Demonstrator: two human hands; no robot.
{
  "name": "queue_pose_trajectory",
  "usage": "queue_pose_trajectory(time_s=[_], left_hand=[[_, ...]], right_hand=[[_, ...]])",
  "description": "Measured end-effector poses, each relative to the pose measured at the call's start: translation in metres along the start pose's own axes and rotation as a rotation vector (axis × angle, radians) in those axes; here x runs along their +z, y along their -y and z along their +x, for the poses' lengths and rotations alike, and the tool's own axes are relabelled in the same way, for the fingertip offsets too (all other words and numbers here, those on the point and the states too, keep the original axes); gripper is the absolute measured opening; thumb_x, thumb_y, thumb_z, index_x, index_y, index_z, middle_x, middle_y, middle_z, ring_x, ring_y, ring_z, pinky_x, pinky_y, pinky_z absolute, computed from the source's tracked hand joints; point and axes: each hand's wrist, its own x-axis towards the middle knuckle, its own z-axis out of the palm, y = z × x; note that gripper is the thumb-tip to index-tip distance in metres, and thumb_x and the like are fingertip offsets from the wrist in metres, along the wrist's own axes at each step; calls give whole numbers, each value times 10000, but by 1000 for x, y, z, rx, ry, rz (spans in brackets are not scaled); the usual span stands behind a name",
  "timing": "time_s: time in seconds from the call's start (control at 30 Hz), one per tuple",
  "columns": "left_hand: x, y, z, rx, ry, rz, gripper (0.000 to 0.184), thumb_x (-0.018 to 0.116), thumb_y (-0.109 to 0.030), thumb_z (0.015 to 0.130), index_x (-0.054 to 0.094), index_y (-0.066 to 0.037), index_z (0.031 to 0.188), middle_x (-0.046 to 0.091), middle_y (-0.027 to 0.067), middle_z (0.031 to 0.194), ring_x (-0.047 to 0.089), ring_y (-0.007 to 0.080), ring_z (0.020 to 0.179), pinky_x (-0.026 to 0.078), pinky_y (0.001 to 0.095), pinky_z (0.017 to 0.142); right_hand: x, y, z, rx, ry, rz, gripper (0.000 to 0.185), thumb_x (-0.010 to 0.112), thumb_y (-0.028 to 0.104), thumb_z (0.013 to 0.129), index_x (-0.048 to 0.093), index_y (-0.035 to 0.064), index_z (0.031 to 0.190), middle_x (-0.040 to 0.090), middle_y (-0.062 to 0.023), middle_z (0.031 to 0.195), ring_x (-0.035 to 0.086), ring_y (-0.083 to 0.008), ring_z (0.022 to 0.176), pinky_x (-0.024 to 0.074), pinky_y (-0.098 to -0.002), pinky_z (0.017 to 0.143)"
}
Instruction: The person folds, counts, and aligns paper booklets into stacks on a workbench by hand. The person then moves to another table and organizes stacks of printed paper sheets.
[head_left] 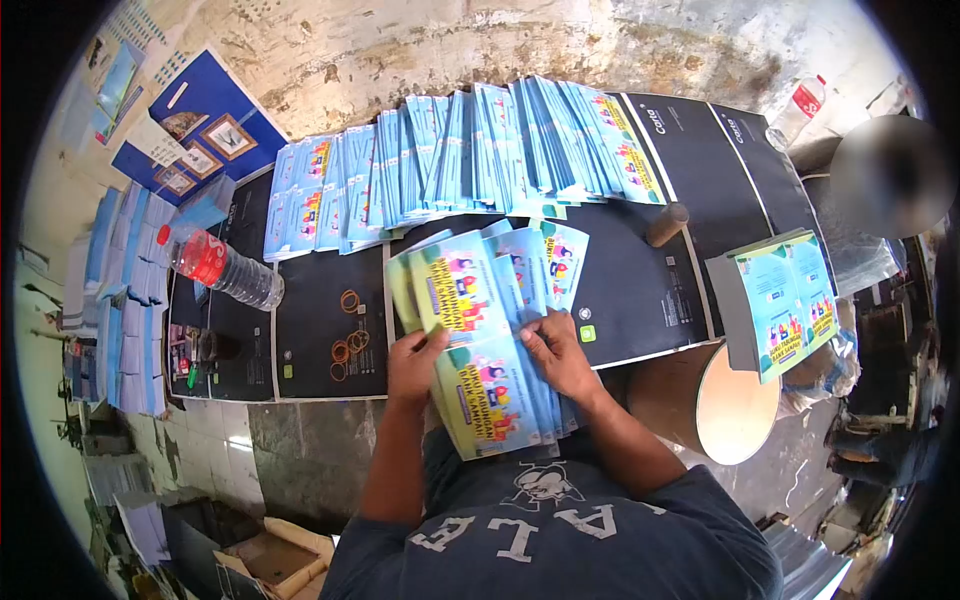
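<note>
A stack of printed booklets [490,350], blue and yellow with cartoon figures, is held in front of my chest, over the table's near edge. My left hand [416,366] grips the stack's left side, thumb on top. On the right side my right hand [558,352] is closed on the booklets, its thumb pressing the upper face. The fingers under the stack are hidden. Just beyond it, a few loose booklets [567,262] lie fanned on the black table [640,290]. A long overlapping row of the same booklets [450,160] runs along the back.
Rubber bands [350,345] lie to the left, near a red-labelled water bottle [222,268]. A wooden cylinder [667,224] stands at right of the row. Another booklet pile [775,300] sits at the table's right edge, above a round drum [735,405]. A second bottle [798,110] is at the back right.
</note>
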Motion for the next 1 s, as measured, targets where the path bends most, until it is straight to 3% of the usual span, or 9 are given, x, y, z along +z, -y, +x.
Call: queue_pose_trajectory(time_s=[0.23, 0.3, 0.37, 0.43, 0.47, 0.6, 0.77, 0.9, 1.0], left_hand=[[-3, -1, 3, -6, 86, 216, 258, 734, -169, 934, 739, 53, 1066, 722, 51, 926, 616, 83, 781, 509, 259, 702], [-35, 8, 0, 90, -121, 217, 230, 694, -104, 934, 729, 57, 1094, 722, 77, 979, 643, 118, 852, 528, 271, 778], [-91, 11, -4, 149, -20, -191, 245, 642, -29, 922, 711, 58, 1140, 701, 120, 1132, 666, 170, 956, 542, 317, 871], [-99, -3, -11, 175, -30, -87, 344, 601, 23, 910, 657, 54, 1248, 644, 143, 1283, 659, 217, 1063, 533, 362, 944], [-92, -4, -15, 201, -18, -13, 391, 611, 24, 908, 626, 44, 1299, 619, 145, 1326, 640, 216, 1108, 520, 364, 966], [-37, -12, -13, 265, 56, 56, 618, 723, -39, 895, 498, -9, 1469, 572, 141, 1407, 561, 207, 1237, 456, 339, 1042], [-2, 0, -6, 183, 116, 49, 685, 697, -17, 878, 432, 3, 1509, 501, 139, 1484, 527, 222, 1293, 414, 365, 1094], [-24, 3, -4, 361, -39, -41, 591, 543, -10, 959, 393, 7, 1530, 536, 164, 1455, 537, 220, 1290, 443, 329, 1062], [-76, -3, -8, 348, 57, -321, 578, 503, -2, 986, 363, -3, 1547, 514, 163, 1474, 539, 196, 1287, 456, 325, 1053]], right_hand=[[6, 10, -1, -65, 13, -330, 606, 836, 470, 776, 624, 31, 1136, 533, -251, 1197, 468, -413, 1127, 348, -516, 1020], [4, 10, -3, 69, 87, -218, 714, 776, 509, 820, 577, -7, 1273, 450, -353, 1405, 357, -497, 1385, 163, -600, 1193], [5, 8, -7, 121, 122, -208, 773, 798, 450, 807, 521, -2, 1370, 395, -347, 1461, 330, -480, 1409, 186, -594, 1193], [8, 15, -12, -101, -68, -364, 815, 814, 387, 787, 478, 39, 1442, 308, -348, 1525, 255, -464, 1463, 193, -630, 1181], [9, 22, -14, -106, -24, -559, 720, 782, 325, 812, 512, 82, 1434, 235, -253, 1610, 173, -428, 1513, 191, -667, 1169], [-2, 27, -3, -354, 422, -674, 371, 655, 244, 913, 689, 87, 1248, 445, -82, 1552, 207, -328, 1534, 149, -669, 1180], [0, 12, 6, -102, 238, -83, 368, 574, 342, 990, 701, 17, 1106, 632, -166, 1329, 319, -326, 1489, 68, -640, 1198], [-2, 15, 12, 21, 338, -228, 411, 535, 335, 1030, 651, 5, 1244, 662, -204, 1230, 410, -339, 1426, 85, -596, 1212], [14, -11, 2, 12, 68, 37, 501, 611, 220, 990, 487, 56, 1447, 651, -206, 1220, 422, -335, 1417, 109, -612, 1202]])
